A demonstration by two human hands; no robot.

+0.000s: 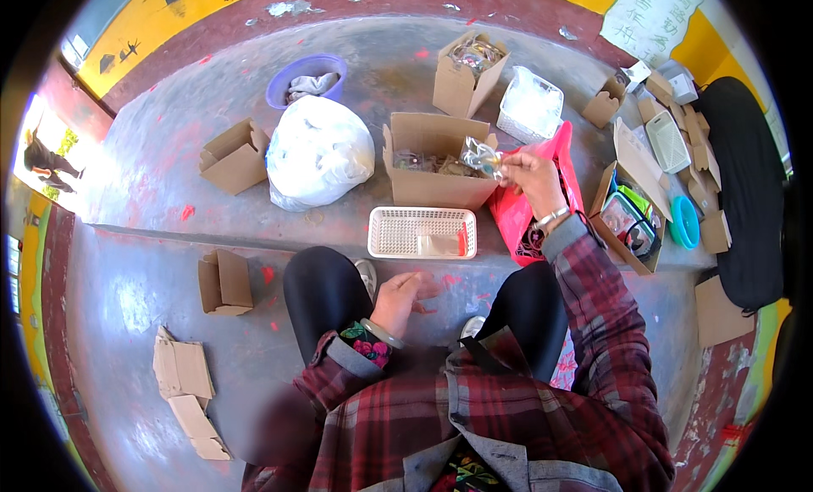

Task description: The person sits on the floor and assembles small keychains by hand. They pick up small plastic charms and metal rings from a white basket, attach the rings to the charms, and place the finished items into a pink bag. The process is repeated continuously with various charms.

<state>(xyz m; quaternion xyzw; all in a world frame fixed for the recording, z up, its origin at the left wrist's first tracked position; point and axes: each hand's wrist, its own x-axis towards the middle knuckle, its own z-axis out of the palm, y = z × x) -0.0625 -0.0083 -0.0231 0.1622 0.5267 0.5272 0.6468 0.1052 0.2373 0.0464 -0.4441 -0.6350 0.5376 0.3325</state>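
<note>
Plaid jacket (381, 424) nearest, lower edge of head view. Left hand (396, 306) between knees (315, 289), fingers apart, slightly blurred. Right hand (533, 180): fingers clamped on clear plastic packet (479, 156), held at right end of open cardboard box (432, 190). White basket (379, 248) just nearer than box, holding red-edged packet (440, 245). Pink bag (511, 225) beside box. Bulging white bag (320, 153) left of box.

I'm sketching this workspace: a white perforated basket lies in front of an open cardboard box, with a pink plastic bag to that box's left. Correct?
Not quite: the head view shows the pink plastic bag right of the open cardboard box. The white perforated basket does lie in front.
</note>
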